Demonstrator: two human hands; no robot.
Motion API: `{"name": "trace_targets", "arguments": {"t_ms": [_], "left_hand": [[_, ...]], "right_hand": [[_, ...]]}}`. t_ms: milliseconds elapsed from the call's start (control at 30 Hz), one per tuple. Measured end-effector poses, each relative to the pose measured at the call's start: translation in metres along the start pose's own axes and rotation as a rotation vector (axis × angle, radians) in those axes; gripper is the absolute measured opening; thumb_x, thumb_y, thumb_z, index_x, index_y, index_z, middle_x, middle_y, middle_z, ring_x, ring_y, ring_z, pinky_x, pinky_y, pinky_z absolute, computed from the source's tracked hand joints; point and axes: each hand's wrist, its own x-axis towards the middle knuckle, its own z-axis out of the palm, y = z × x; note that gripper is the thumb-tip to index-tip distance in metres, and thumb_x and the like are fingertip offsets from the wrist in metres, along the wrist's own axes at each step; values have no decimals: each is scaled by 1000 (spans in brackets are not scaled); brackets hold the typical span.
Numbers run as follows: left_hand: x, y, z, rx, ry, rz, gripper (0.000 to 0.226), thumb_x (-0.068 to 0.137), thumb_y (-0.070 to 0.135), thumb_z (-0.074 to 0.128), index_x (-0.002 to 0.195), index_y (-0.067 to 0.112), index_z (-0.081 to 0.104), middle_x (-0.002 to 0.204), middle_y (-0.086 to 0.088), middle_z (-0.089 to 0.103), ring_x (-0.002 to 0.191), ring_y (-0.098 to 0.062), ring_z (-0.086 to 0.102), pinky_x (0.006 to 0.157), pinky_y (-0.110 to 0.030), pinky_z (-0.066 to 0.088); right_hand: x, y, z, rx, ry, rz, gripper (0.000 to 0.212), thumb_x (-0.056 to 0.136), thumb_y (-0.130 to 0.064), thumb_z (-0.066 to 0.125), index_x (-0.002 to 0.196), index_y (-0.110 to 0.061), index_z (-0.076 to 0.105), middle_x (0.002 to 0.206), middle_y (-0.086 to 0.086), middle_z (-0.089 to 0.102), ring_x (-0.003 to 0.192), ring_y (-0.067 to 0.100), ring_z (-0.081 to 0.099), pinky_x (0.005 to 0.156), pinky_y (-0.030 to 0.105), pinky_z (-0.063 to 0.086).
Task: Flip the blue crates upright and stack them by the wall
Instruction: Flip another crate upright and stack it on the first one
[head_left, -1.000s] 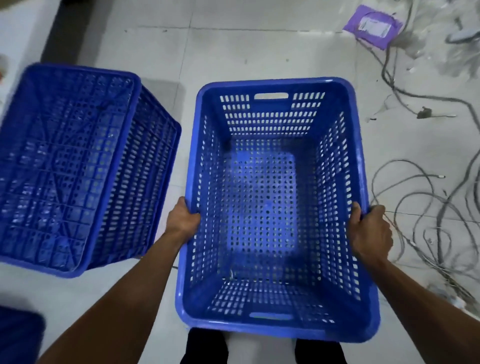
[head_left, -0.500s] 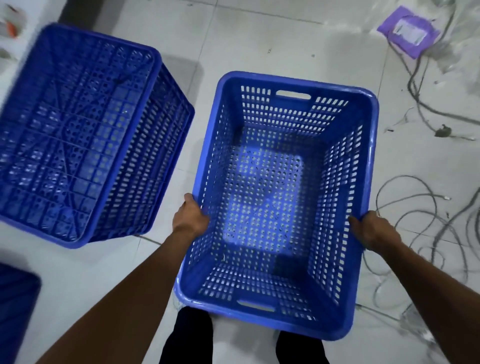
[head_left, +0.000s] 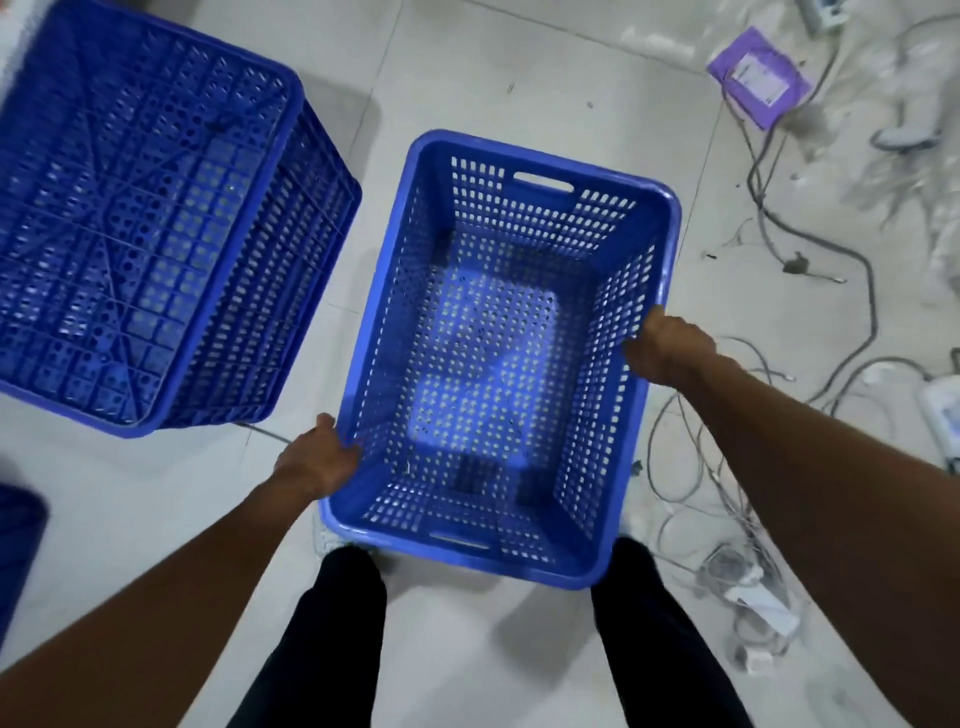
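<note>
Head view: upright blue crate (head_left: 498, 364) at centre, open side up, empty. Left hand (head_left: 318, 460) grasps its left rim near the near corner; right hand (head_left: 662, 345) grasps the right rim. Second blue crate (head_left: 150, 218) sits upside down on the floor (head_left: 519, 83) to the left, apart from it. Loose cables (head_left: 810, 249) and purple packet (head_left: 759, 77) far right.

Head-worn camera looks steeply down, close above an upright crate (head_left: 498, 364) on the tiled floor (head_left: 519, 78).
</note>
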Motion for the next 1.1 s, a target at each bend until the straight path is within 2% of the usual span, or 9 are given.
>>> {"name": "trace_targets", "arguments": {"t_ms": [133, 267, 400, 500, 567, 667, 833, 967, 1100], "left_hand": [[-41, -5, 31, -183, 68, -200, 57, 97, 38, 55, 141, 6, 38, 133, -22, 60, 122, -39, 57, 98, -42, 42], [-76, 17, 87, -440, 117, -437, 50, 97, 34, 57, 132, 0, 49, 127, -27, 61, 118, -42, 59, 90, -40, 44], [-80, 47, 143, -777, 54, -600, 68, 79, 42, 67, 117, -15, 62, 104, -34, 65, 104, -46, 63, 73, -39, 42], [-78, 66, 162, -952, -18, -681, 35, 97, 34, 61, 110, 1, 64, 89, -18, 58, 81, -32, 55, 66, -32, 40], [-69, 71, 177, -1034, 6, -737, 32, 96, 35, 60, 104, 3, 61, 95, -19, 59, 84, -32, 57, 71, -36, 44], [-51, 68, 204, -1075, 57, -786, 42, 91, 33, 59, 112, -3, 59, 112, -25, 66, 99, -42, 66, 76, -43, 54], [-18, 47, 253, -1040, 144, -874, 50, 86, 22, 52, 126, -8, 44, 123, -31, 61, 107, -47, 64, 92, -53, 54], [-14, 35, 269, -1141, 224, -846, 53, 68, 30, 50, 114, 2, 53, 105, -23, 70, 83, -42, 72, 73, -57, 61], [-24, 44, 259, -1143, 288, -831, 49, 69, 37, 52, 106, 7, 59, 90, -14, 75, 68, -36, 74, 64, -55, 62]], "right_hand": [[42, -6, -33, -16, 36, -202, 50, 97, -29, 46, 130, 7, 40, 124, 31, 57, 109, 46, 59, 81, 42, 42], [83, -13, -60, -93, 131, -385, 47, 100, -25, 44, 136, 4, 38, 130, 28, 53, 114, 47, 56, 87, 46, 45], [117, -20, -68, -185, 122, -566, 47, 100, -29, 44, 137, 0, 38, 136, 23, 49, 119, 43, 53, 90, 47, 46], [133, -30, -67, -258, 88, -613, 53, 99, -31, 47, 142, -1, 36, 141, 22, 45, 127, 41, 47, 97, 48, 46], [143, -36, -64, -329, 84, -646, 56, 100, -32, 46, 145, 0, 33, 147, 22, 38, 134, 40, 40, 102, 50, 42], [158, -42, -59, -410, 75, -661, 57, 101, -32, 47, 146, 1, 31, 152, 22, 30, 141, 39, 29, 107, 50, 35], [191, -53, -54, -571, 125, -705, 56, 95, -31, 55, 137, 1, 38, 139, 22, 36, 131, 42, 35, 100, 54, 42], [207, -70, -55, -642, 170, -732, 66, 91, -30, 60, 142, 4, 34, 145, 26, 32, 134, 45, 33, 106, 55, 38], [211, -81, -52, -661, 225, -756, 65, 90, -29, 62, 140, 4, 37, 148, 26, 30, 134, 44, 34, 106, 52, 38]]}}
